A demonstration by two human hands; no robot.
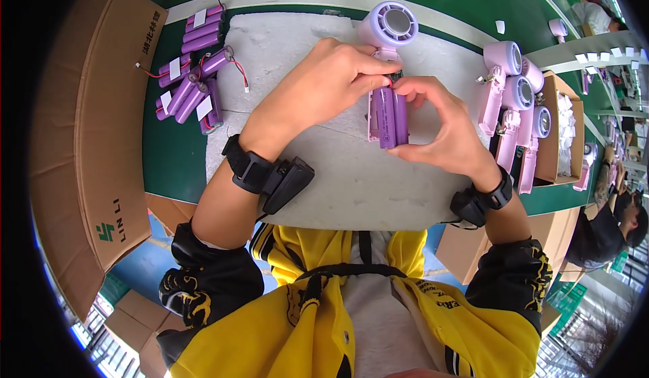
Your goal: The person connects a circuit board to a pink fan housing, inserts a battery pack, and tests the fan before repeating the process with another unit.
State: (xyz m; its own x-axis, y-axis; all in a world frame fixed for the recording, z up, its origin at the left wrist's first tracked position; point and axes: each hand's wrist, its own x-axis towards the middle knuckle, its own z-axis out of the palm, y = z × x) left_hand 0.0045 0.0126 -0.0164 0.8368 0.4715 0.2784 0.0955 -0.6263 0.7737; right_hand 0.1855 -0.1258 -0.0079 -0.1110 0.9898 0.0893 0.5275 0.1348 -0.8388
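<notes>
A lavender handheld fan (390, 25) lies face up in front of me, its open pink handle shell (373, 127) pointing towards me. A purple two-cell battery pack (387, 118) sits at the handle shell, partly covering it. My right hand (446, 118) grips the pack lengthwise, thumb at its near end and fingertips at its far end. At the fan's neck my left hand (331, 74) is closed in a pinch, next to a bit of red wire. What lies between its fingertips is too small and covered to make out.
A grey foam mat (297, 168) covers the green bench. Several purple battery packs (182, 97) with wires lie at left, beside a tall cardboard box (101, 121). Several open pink fans (503, 101) and a carton (561, 135) with white pieces stand at right. Another person (602, 233) sits farther right.
</notes>
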